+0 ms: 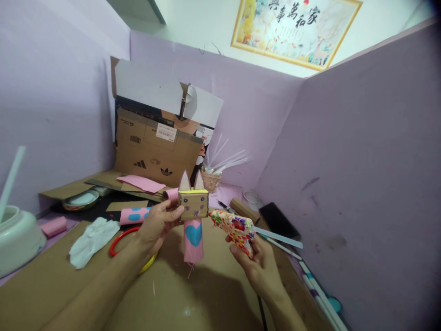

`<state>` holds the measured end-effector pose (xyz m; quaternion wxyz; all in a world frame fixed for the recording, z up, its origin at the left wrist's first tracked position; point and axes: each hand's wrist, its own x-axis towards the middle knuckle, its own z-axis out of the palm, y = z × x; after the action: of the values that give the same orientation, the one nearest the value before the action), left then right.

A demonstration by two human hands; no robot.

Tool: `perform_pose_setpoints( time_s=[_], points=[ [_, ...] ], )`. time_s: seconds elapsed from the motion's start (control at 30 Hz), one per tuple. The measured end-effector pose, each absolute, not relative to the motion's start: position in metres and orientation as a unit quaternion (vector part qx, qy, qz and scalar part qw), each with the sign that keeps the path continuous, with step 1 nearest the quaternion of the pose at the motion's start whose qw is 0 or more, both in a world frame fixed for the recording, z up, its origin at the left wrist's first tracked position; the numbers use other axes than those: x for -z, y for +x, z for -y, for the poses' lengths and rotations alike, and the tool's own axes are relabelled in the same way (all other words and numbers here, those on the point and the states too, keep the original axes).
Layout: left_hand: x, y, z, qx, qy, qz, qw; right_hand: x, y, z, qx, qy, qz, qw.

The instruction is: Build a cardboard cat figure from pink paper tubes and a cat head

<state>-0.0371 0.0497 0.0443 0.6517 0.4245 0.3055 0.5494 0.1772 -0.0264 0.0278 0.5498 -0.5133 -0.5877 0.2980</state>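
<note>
My left hand (pixel 161 223) grips a small cardboard figure (pixel 193 205) by the left side of its boxy head. The head has two pointed ears, a yellow strip on top and a drawn face. Below it hangs a pink paper tube body (pixel 193 241) with a blue heart. Wrapped in my right hand (pixel 253 257) is a flower-patterned hot glue gun (pixel 236 226), with a clear glue stick (pixel 279 237) jutting from its back. The gun's nozzle points at the right edge of the head, very near it; whether they touch I cannot tell.
Scissors with red and yellow handles (pixel 117 241), a crumpled white tissue (pixel 93 241) and a pink tube with blue spots (pixel 134 215) lie at left. A white pot (pixel 20 239) stands far left. Behind are cardboard boxes (pixel 158 147) and a basket of glue sticks (pixel 211 179). A phone (pixel 279 220) lies right.
</note>
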Motion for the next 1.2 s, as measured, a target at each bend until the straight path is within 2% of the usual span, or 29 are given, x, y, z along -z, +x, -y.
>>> perform_pose_setpoints(
  time_s=[0.53, 1.2],
  points=[
    [-0.0414, -0.0364, -0.0516, -0.546, 0.434, -0.306, 0.648, -0.0262, 0.1741, 0.0266, -0.279, -0.504, 0.565, 0.591],
    [-0.0449, -0.0367, -0.0489, -0.56, 0.419, -0.314, 0.642, -0.0286, 0.1724, 0.0287, -0.268, -0.513, 0.572, 0.582]
  ],
)
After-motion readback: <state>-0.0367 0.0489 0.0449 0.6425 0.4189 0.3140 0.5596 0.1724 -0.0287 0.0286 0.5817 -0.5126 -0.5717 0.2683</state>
